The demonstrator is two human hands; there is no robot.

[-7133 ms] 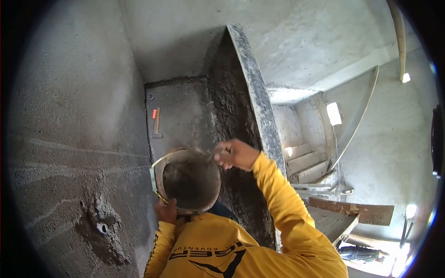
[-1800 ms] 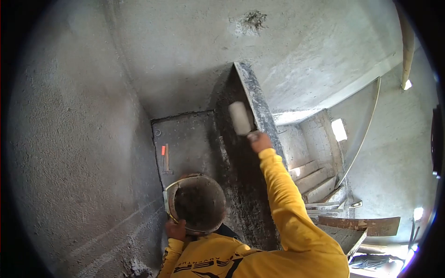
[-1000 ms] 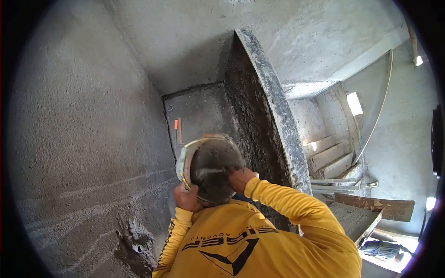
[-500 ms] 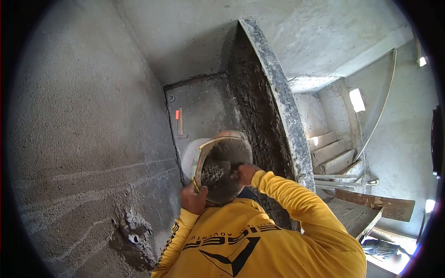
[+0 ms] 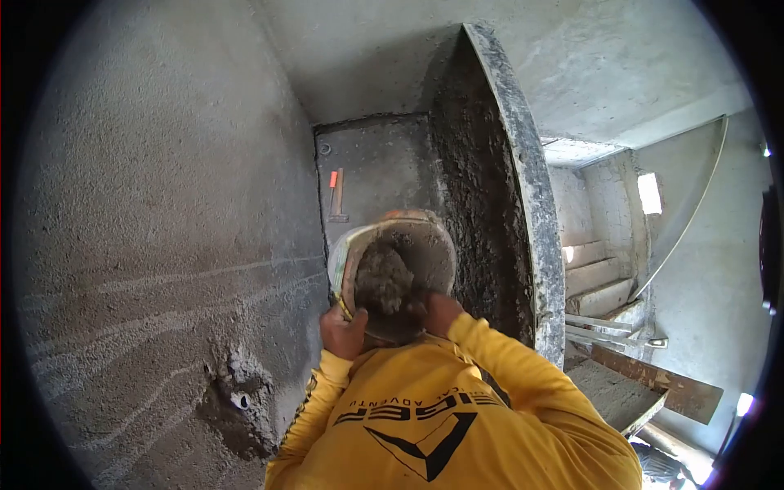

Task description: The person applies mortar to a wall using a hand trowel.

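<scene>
A bucket (image 5: 438, 249) with a mortar-smeared inside is tipped in front of my chest, its opening facing me. My left hand (image 5: 343, 332) is closed on its rim at the lower left, beside a yellow strip. Reaching into the bucket, my right hand (image 5: 439, 314) is closed round a trowel handle; most of the tool is hidden by the hand and grey mortar. A lump of wet mortar (image 5: 385, 278) lies in the middle of the opening, apparently over the trowel's blade. Both sleeves and the shirt (image 5: 457, 392) are yellow.
Beyond the bucket, a hammer (image 5: 339, 196) and an orange-handled tool (image 5: 333, 181) lie on the grey floor. A rough plastered wall (image 5: 180, 204) rises at left, with a pipe opening (image 5: 240, 401). A low partition (image 5: 523, 163) stands at right; boards (image 5: 661, 380) lie beyond it.
The view has shifted, moving the scene right and slightly up. In the bucket, the trowel's blade, bare before, is now covered by a mortar lump. My left hand keeps its grip on the rim.
</scene>
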